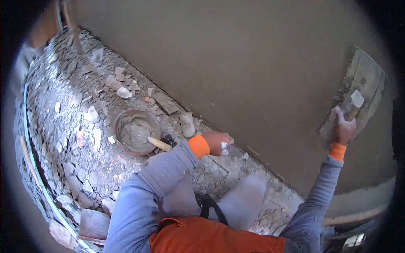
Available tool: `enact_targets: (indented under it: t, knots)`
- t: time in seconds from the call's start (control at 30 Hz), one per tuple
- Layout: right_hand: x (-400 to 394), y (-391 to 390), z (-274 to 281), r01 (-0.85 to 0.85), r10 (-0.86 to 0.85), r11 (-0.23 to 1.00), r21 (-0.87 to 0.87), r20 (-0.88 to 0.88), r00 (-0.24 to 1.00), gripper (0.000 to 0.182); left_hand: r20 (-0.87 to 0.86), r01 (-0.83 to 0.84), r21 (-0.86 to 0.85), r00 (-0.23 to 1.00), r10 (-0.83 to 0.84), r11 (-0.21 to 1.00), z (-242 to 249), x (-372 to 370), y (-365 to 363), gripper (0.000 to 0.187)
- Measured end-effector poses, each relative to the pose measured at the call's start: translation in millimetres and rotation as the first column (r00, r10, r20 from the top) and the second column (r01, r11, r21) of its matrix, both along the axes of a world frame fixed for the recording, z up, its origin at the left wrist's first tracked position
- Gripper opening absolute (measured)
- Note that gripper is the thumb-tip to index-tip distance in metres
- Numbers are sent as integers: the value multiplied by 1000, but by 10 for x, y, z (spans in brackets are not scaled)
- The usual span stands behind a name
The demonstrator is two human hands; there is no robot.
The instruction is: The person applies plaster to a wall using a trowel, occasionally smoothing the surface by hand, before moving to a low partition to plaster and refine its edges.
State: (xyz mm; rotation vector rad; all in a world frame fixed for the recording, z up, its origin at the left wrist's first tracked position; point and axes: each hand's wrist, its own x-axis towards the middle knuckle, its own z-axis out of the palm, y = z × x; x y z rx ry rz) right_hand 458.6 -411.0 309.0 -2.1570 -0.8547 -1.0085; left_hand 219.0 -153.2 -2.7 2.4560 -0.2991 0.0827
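Observation:
My right hand [346,130] grips the handle of a broad, flat plastering float [363,78], which lies against the smooth grey plastered wall [236,55]. My left hand [217,143] is curled closed near the foot of that wall. A small white patch shows at its fingers, and whatever it may hold is hidden. To its left, a round bowl [117,141] contains grey mortar [137,130]. A tool with a wooden handle [159,144] rests in the bowl, its handle over the rim toward my left forearm.
Broken rubble [76,168] covers the ground along the wall. Larger chunks [166,103] lie near the wall's base. A pale hose or pipe [40,181] curves along the left side. A bucket-like container [93,224] stands at lower left, and a wooden pole [72,27] leans at upper left.

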Motion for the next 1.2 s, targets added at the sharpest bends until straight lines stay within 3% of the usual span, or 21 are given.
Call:
enact_targets:
  t: [0.07, 0.13, 0.17, 0.27, 0.33, 0.4, 0.47, 0.5, 0.57, 0.6, 0.7, 0.73, 0.8, 0.87, 0.93, 0.97, 1.0, 1.03, 1.07, 1.13, 1.2]
  knots:
    - [-200, -266, -496, -82, 83, 997, 16, -226, 971, 27, -126, 5, 48, 992, 1, 999, 41, 37, -54, 51]
    - [-329, -417, -1084, -219, 194, 975, 18, -540, 819, 13, -19, 30, 13, 999, -30, 999, -77, 26, -90, 51]
    - [-286, -493, -1505, -246, 242, 966, 77, -600, 762, 15, 40, 34, -3, 999, -34, 999, -106, 49, -117, 52]
    - [-233, -499, -2599, -308, 182, 911, -274, -402, 897, 27, -117, 67, 106, 992, -55, 992, 66, 125, -283, 52]
    - [213, -756, -3656, -213, -18, 699, -683, -314, 949, 29, -136, 86, 115, 988, -70, 990, 152, 152, -370, 51]
    - [131, -593, -3881, -257, -116, 659, -707, -433, 894, 28, -76, 88, 94, 994, -81, 992, 139, 165, -447, 51]
    - [296, -498, -4174, -275, -122, 527, -804, -392, 912, 28, 71, 83, 52, 994, -87, 995, 123, 131, -530, 51]
    - [370, -416, -4227, -274, -120, 457, -846, -364, 924, 29, 16, 82, 66, 996, -83, 994, 199, 130, -568, 51]
    - [517, -319, -4259, -247, -167, 455, -856, -354, 920, 29, -91, 83, 93, 993, -74, 992, 373, 124, -661, 51]
    - [572, -243, -4229, -231, -190, 457, -859, -347, 918, 29, -65, 79, 83, 995, -73, 993, 375, 124, -669, 49]
    - [347, -72, -3546, -135, -246, 457, -879, -270, 931, 27, -26, 91, 99, 996, -89, 991, 279, 150, -648, 45]
    - [241, -63, -3221, -85, -144, 560, -824, -198, 970, 27, -18, 88, 82, 996, -87, 993, 242, 156, -652, 43]
    - [207, -23, -2612, 48, -251, 605, -795, -134, 959, 28, -2, 83, 39, 997, -83, 996, 155, 207, -618, 41]
    - [261, -123, -1952, -11, -84, 830, -557, -145, 986, 26, -8, 104, 28, 995, -103, 994, 36, 244, -570, 44]
    - [544, -384, -1490, 41, -28, 868, -495, 33, 999, 30, -55, 150, -7, 987, -150, 989, 21, 250, -485, 52]
    - [269, -395, -1106, -32, 21, 940, -340, -37, 999, 30, -42, 138, -8, 989, -138, 990, 9, 222, -463, 52]
    - [156, -481, -882, 79, -92, 947, -310, -28, 995, 29, -30, 126, -8, 992, -126, 992, -1, 194, -438, 53]
    - [220, -643, -803, -14, 18, 982, -191, 23, 1000, 30, -18, 114, -5, 993, -114, 993, -9, 175, -405, 54]
    - [253, -890, -715, 110, -40, 925, -365, 195, 980, 28, -9, 104, 0, 995, -104, 995, -22, 165, -374, 55]
    - [86, -1128, -777, 143, -165, 980, -135, -168, 972, 27, -20, 113, 1, 993, -113, 994, -88, 161, -340, 55]
    - [46, -1459, -1185, 5, -69, 981, -196, -318, 946, 30, -51, 140, 1, 989, -140, 990, -170, 191, -299, 54]
